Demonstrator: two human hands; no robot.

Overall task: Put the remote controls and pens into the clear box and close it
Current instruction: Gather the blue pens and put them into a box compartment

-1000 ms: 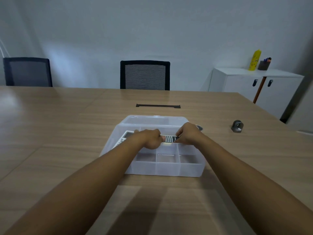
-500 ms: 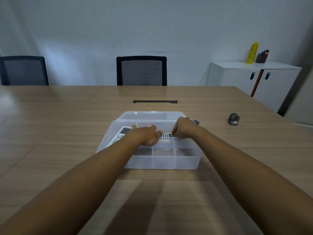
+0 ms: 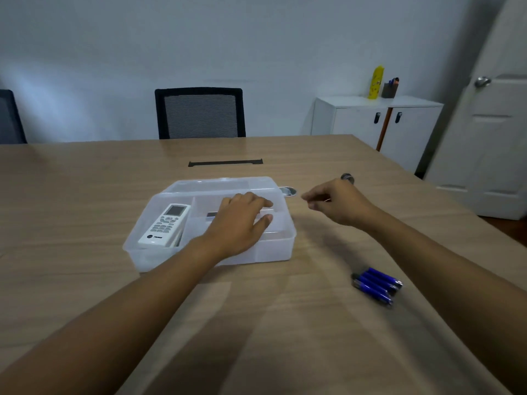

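My left hand (image 3: 242,220) lies flat, fingers spread, inside the clear box (image 3: 273,249) over a dark remote (image 3: 211,214) that is mostly hidden, its grip closed on nothing that I can see. My right hand (image 3: 339,205) hovers beside the box's right edge, fingers loosely curled and empty. One white remote (image 3: 165,225) rests in the left compartment, with a logo too blurred to read. The blue pens (image 3: 376,285), about four, lie bundled on the table (image 3: 85,195) near its right edge, well apart from the box, with bare wood all around
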